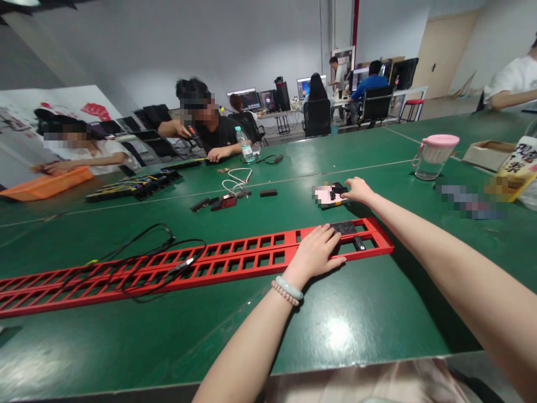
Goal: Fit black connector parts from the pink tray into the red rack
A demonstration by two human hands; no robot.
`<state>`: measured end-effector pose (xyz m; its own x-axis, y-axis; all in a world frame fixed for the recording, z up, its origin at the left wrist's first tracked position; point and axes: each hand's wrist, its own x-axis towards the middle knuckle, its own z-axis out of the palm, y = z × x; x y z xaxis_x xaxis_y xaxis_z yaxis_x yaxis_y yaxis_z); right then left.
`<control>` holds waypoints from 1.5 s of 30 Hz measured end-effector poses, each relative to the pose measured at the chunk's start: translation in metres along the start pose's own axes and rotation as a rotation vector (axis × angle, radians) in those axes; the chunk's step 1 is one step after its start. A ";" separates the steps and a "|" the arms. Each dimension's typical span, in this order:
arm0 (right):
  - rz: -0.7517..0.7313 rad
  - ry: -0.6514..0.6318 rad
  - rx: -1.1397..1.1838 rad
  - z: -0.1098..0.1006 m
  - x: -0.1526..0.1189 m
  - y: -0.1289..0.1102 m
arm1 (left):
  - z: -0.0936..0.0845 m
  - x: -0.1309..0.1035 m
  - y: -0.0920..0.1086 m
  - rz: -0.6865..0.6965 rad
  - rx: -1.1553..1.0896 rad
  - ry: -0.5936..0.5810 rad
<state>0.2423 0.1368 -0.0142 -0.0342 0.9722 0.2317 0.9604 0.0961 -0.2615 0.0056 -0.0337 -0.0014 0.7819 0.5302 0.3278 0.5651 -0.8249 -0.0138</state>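
Note:
A long red slotted frame (289, 252) lies across the green table. My left hand (318, 249) rests flat on its right part, fingers stretched out, with a bracelet at the wrist. By those fingertips a black plate (344, 228) sits in the frame, and a small black piece (359, 243) is in the opening beside it. Beyond the frame, my right hand (359, 190) is closed at the fingertips on a small black part (338, 190). This part is over a flat pink and black item (324, 197), partly blurred. The exact grip is too small to make out.
Black cables (168, 263) drape over the frame's left half. Small dark blocks (224, 202) and a white cable (237, 182) lie further back. A lidded cup (434, 157) stands at right, a water bottle (245, 145) at the back. Co-workers sit across the table near an orange tray (50, 184).

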 end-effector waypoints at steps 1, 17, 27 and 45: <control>0.012 -0.009 -0.004 0.004 0.003 0.000 | 0.001 0.000 -0.001 -0.006 -0.001 0.000; 0.045 -0.007 0.039 0.022 0.006 0.000 | 0.004 -0.001 -0.003 -0.036 -0.049 -0.032; 0.014 0.169 0.170 0.005 -0.013 -0.005 | 0.001 0.000 -0.002 -0.055 -0.072 -0.027; -0.346 0.125 0.535 -0.038 -0.154 -0.055 | -0.001 0.002 -0.004 -0.067 -0.079 -0.008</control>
<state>0.2054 -0.0266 -0.0001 -0.2529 0.8370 0.4853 0.6281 0.5236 -0.5757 0.0043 -0.0295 0.0000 0.7451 0.5864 0.3177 0.5942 -0.8000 0.0831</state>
